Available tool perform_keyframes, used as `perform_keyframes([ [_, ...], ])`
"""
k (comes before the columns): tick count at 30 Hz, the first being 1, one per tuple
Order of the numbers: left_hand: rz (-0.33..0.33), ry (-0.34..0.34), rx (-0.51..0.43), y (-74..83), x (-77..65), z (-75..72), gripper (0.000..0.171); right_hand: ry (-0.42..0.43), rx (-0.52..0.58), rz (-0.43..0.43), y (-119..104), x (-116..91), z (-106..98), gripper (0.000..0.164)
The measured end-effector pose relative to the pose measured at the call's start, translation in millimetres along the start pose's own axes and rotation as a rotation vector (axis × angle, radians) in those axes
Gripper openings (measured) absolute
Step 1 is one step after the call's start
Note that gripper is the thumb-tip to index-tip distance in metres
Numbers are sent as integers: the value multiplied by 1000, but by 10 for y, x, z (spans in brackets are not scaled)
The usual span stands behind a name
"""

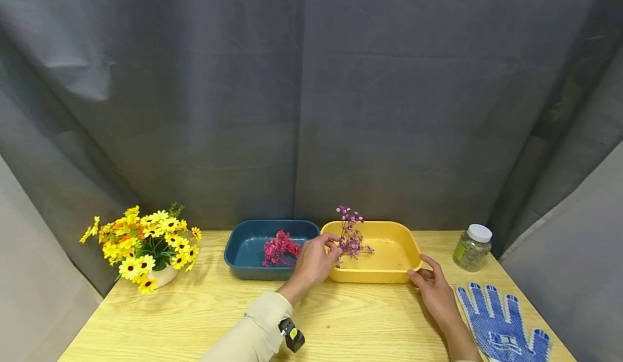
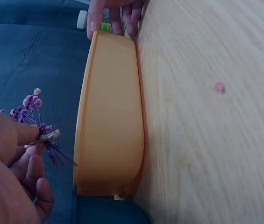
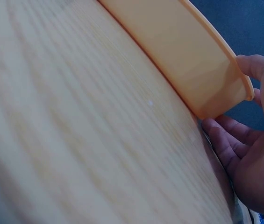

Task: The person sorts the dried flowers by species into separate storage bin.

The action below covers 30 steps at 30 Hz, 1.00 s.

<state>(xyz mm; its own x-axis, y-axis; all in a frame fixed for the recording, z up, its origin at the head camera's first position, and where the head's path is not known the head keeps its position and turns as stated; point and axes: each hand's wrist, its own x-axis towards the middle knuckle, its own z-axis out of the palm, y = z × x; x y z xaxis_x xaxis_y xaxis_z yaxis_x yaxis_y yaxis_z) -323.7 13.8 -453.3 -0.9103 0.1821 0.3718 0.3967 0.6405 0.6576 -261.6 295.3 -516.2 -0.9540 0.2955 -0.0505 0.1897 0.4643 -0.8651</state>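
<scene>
A small sprig of dried purple flowers [image 1: 351, 238] is pinched between the thumb and fingers of my left hand [image 1: 315, 259], over the left part of the yellow tray [image 1: 370, 276]. Its stems point down in the left wrist view, where the bunched purple flowers [image 2: 31, 105] rise above the fingertips. My right hand [image 1: 435, 291] grips the tray's near right corner, thumb at the rim and other fingers against the outer wall. In the right wrist view the hand [image 3: 258, 140] holds that corner from outside. Pink dried flowers [image 1: 279, 249] lie in the dark blue tray [image 1: 258, 273].
A white pot of yellow flowers [image 1: 146, 243] stands at the left. A lidded jar [image 1: 472, 248] and a blue-and-white glove [image 1: 501, 324] are on the right of the wooden table [image 1: 360, 324]. A pink speck [image 2: 219, 87] lies on the wood. Grey curtain hangs behind.
</scene>
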Motion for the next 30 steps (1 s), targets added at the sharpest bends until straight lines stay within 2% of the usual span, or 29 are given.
perform_keyframes([
  [7, 1, 10, 50, 9, 146, 113, 17, -6, -2, 9, 23, 10, -30, 78],
  [11, -14, -12, 62, 13, 189, 160, 19, -7, 8, 6, 19, 9, -24, 74],
  [21, 30, -64, 157, -18, 151, 269, 27, 5, 21, 13, 21, -5, 7, 73],
  [30, 16, -64, 33, -76, 84, 164, 32, 5, 5, -2, 16, -12, -14, 73],
])
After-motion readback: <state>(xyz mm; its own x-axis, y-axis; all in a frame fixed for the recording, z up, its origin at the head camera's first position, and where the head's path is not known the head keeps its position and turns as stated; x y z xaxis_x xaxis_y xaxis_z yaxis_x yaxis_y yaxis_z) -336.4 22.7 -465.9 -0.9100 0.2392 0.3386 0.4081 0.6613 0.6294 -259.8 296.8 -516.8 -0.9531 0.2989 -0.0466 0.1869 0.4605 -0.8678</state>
